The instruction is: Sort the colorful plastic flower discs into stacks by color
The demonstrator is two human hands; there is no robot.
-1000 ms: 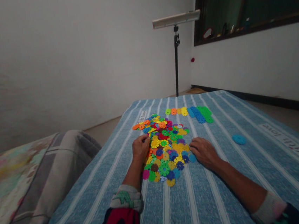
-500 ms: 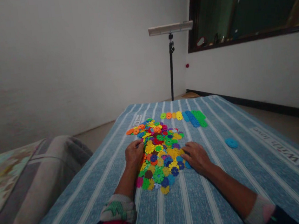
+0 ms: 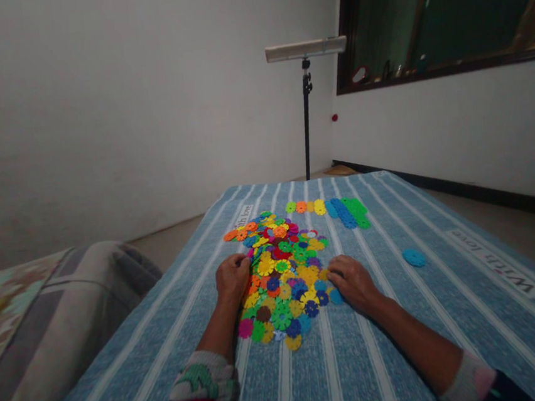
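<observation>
A loose pile of small flower-shaped plastic discs (image 3: pixel 283 266) in many colours lies on the striped cloth. My left hand (image 3: pixel 232 281) rests at the pile's left edge, its fingers curled and pressed together; whatever is in them is hidden. At the right edge, my right hand (image 3: pixel 352 279) has thumb and fingers pinched at a yellow flower-shaped disc (image 3: pixel 324 274). Beneath its fingertips lies a light-blue disc (image 3: pixel 336 296). Beyond the pile, a short row holds green, orange and yellow discs (image 3: pixel 320 207), followed by blue discs (image 3: pixel 343 213) and green discs (image 3: pixel 356 211) in slanting lines.
A larger blue disc (image 3: pixel 414 257) lies apart on the right of the blue striped cloth (image 3: pixel 169 361). Past the far edge stands a black pole (image 3: pixel 306 127) with a flat bar on top. A grey blanket-covered seat (image 3: pixel 110 291) is at the left.
My left hand has shifted slightly left, away from the pile's middle. My right hand has stayed almost in place at the right edge. The discs lie much as before.
</observation>
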